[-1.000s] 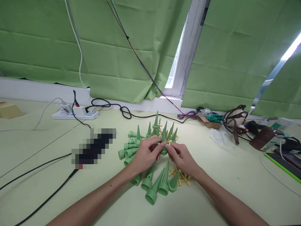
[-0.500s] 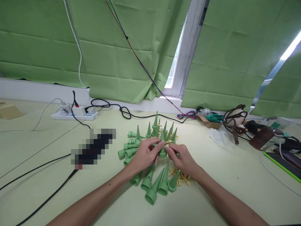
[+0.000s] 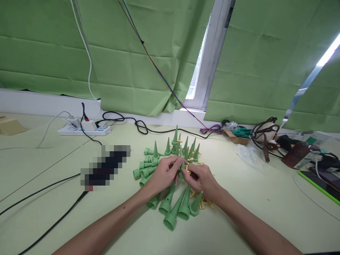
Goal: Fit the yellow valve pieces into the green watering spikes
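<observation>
My left hand [image 3: 163, 174] and my right hand [image 3: 201, 179] meet over the middle of the table, both closed around one green plastic cone [image 3: 182, 166]. A small yellow piece [image 3: 187, 171] shows between the fingertips of my right hand, against the cone. Several green cones stand upright [image 3: 175, 136] just behind the hands. More green cones lie on their sides in front [image 3: 175, 210] and to the left [image 3: 145, 172]. Small yellow pieces [image 3: 205, 203] are scattered on the table under my right wrist.
A blurred dark object [image 3: 106, 166] with black cables lies left of the cones. A white power strip [image 3: 83, 130] sits near the window sill. Bags, a plastic wrapper [image 3: 248, 154] and clutter [image 3: 268, 136] fill the right side. Green curtains hang behind.
Both hands have dropped slightly and drawn closer together around the cone. My right hand has turned so that the yellow piece sits against the cone.
</observation>
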Demonstrator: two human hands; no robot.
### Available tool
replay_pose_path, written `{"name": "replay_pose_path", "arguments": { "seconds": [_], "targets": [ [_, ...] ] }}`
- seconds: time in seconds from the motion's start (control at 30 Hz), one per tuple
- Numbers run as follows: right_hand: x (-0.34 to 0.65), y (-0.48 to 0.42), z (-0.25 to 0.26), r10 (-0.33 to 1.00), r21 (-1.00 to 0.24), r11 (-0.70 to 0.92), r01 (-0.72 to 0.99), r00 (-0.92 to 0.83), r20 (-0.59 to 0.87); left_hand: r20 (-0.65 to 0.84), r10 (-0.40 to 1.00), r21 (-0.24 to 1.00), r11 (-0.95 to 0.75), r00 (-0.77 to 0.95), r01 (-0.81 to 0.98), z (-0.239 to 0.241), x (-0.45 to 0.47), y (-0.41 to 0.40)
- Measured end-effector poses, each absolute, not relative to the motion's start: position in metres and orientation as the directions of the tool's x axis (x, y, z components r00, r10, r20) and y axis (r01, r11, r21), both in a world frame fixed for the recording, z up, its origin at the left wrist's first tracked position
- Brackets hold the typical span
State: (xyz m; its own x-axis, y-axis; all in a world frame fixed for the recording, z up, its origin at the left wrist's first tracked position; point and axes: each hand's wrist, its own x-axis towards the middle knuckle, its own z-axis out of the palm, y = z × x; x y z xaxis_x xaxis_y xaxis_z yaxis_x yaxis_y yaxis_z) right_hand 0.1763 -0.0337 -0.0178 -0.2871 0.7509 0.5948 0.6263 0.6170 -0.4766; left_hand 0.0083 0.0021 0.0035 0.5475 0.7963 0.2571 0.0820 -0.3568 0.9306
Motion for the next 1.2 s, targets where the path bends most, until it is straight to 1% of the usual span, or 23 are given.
{"name": "replay_pose_path", "arguments": {
  "seconds": [0.2, 0.53, 0.73, 0.93, 1.2],
  "targets": [
    [0.174, -0.0301, -0.025, 0.666, -0.336, 0.66, 0.672, -0.316, 0.676, 0.244, 0.797, 0.923, -0.366, 0.552, 0.12, 0.0004, 0.0084, 0.0052],
    [0.1722, -0.0295, -0.0266, 0.616, -0.161, 0.647, 0.746, -0.386, 0.686, 0.249, 0.795, 0.897, -0.405, 0.554, 0.177, -0.0029, 0.0074, 0.0093],
    [0.171, -0.0284, -0.0264, 0.578, -0.104, 0.64, 0.761, -0.388, 0.718, 0.256, 0.803, 0.91, -0.388, 0.538, 0.147, -0.0027, 0.0084, 0.0091],
    [0.1708, -0.0293, -0.0241, 0.554, -0.098, 0.65, 0.753, -0.382, 0.739, 0.243, 0.815, 0.937, -0.339, 0.525, 0.091, -0.0002, 0.0094, 0.0064],
    [0.1715, -0.0301, -0.0242, 0.532, -0.071, 0.658, 0.749, -0.396, 0.749, 0.246, 0.806, 0.943, -0.328, 0.539, 0.06, -0.0002, 0.0111, 0.0063]
  ]
}}
